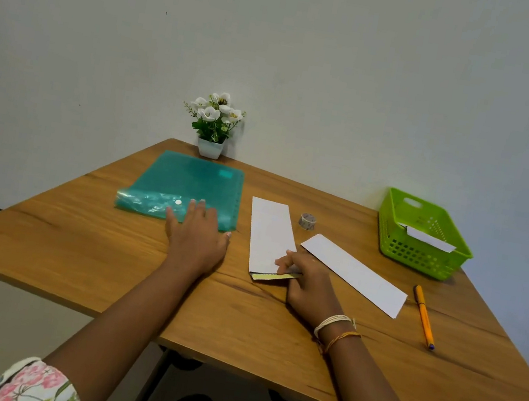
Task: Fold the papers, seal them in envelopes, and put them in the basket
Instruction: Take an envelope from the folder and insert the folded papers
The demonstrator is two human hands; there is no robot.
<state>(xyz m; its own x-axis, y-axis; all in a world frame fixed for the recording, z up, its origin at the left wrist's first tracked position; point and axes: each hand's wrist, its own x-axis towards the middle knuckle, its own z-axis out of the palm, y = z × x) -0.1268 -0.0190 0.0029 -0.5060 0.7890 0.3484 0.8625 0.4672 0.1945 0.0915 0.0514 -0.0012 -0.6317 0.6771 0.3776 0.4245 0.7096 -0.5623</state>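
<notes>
Head view: we saw the left hand [197, 234] spread flat at the teal folder's [186, 184] near edge. The right hand [307, 281] pinched the envelope's [268, 235] near flap, apparently yellow-lined. The second envelope [355, 275] lay just beside; the basket [420, 256] stood at the far right edge, bare table [75, 246] nearer us.

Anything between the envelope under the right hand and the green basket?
On a straight slide across the table, yes: the second white envelope lies diagonally between the white envelope pinched by the right hand and the green plastic basket. Clear tape roll sits just beyond. Lifted over, nothing visible blocks.
</notes>
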